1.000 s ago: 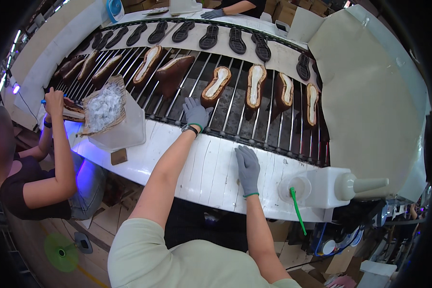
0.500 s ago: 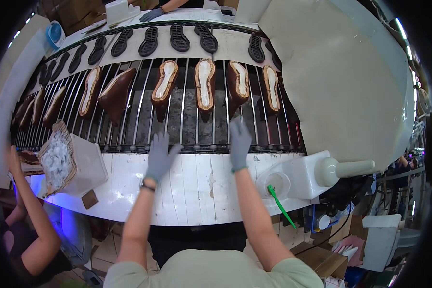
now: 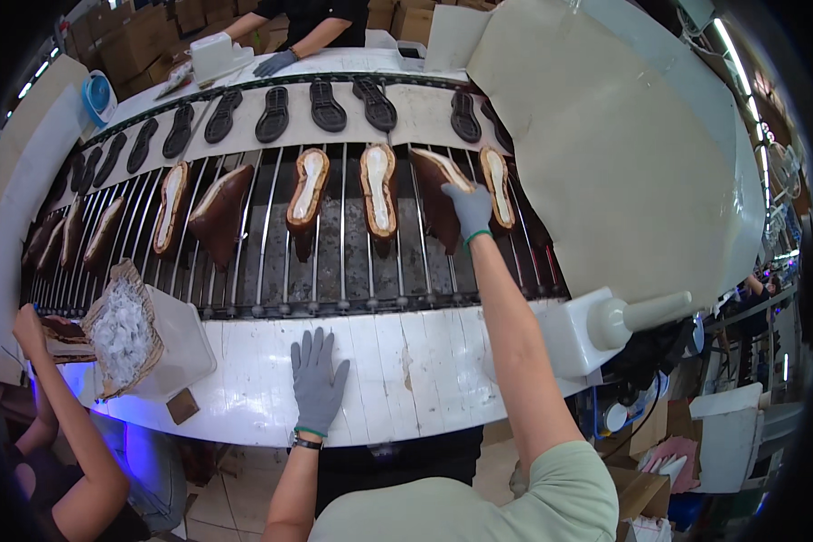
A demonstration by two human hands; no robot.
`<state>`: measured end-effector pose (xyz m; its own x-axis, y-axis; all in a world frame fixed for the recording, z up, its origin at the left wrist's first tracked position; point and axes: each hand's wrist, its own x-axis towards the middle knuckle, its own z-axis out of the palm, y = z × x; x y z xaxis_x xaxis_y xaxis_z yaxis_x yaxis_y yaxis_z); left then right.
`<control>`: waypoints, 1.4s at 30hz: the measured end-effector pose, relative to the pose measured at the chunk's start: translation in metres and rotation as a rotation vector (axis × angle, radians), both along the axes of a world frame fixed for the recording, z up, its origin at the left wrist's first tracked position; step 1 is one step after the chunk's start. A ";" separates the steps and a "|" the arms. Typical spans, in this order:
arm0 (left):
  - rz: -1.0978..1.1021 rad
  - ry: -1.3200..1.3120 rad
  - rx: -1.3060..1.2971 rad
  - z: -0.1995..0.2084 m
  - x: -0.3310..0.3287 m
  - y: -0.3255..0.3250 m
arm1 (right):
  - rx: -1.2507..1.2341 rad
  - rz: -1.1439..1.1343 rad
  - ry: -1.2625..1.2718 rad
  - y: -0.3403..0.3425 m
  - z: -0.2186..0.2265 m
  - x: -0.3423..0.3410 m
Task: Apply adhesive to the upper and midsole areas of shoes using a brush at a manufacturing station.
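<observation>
Tilted brown upper [image 3: 434, 200] left of right hand [image 3: 472, 211], touching (grip unclear); best spare white underside [image 3: 442, 167]; left hand [image 3: 317, 384] spread, empty

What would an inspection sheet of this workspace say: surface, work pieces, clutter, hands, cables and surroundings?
Surface: glossy white tabletop with cracks, beside a silver metal rod rack.
Work pieces: brown shoe uppers, white-centred bottoms showing, on the rack; black patterned soles on a cream strip behind.
Clutter: crumpled white scraps; white plastic container at right.
Hands: grey-gloved left hand spread over the tabletop; grey-gloved right hand touching the upper second from right, grip unclear.
Cables: thin black cable, lower right.
Surroundings: black-clad co-worker opposite; seated person at left; brown cardboard boxes.
</observation>
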<state>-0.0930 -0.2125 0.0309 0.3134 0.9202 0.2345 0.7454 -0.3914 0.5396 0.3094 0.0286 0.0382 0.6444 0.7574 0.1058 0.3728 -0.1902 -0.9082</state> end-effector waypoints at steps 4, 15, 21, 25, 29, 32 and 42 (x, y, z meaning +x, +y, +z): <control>0.067 -0.186 -0.054 -0.005 0.001 0.001 | 0.174 0.164 0.055 -0.097 0.089 -0.051; 0.038 -1.604 -0.597 0.060 0.034 -0.055 | 0.198 0.374 -0.043 -0.333 0.148 -0.133; 0.170 -0.746 -0.085 0.014 0.008 -0.089 | -0.565 -0.048 -0.777 -0.406 0.100 -0.074; 0.127 -0.296 0.072 0.021 0.014 -0.100 | -0.606 -0.108 -0.636 -0.426 0.073 -0.070; 0.200 -0.493 -0.003 0.000 0.008 -0.119 | -0.454 -0.102 -0.506 -0.426 0.085 -0.067; 0.322 -0.849 -0.272 0.008 0.017 -0.137 | -0.467 -0.067 -0.584 -0.415 0.083 -0.058; 0.122 -0.417 -0.126 0.000 0.015 -0.155 | -0.426 0.047 -0.385 -0.416 0.077 -0.039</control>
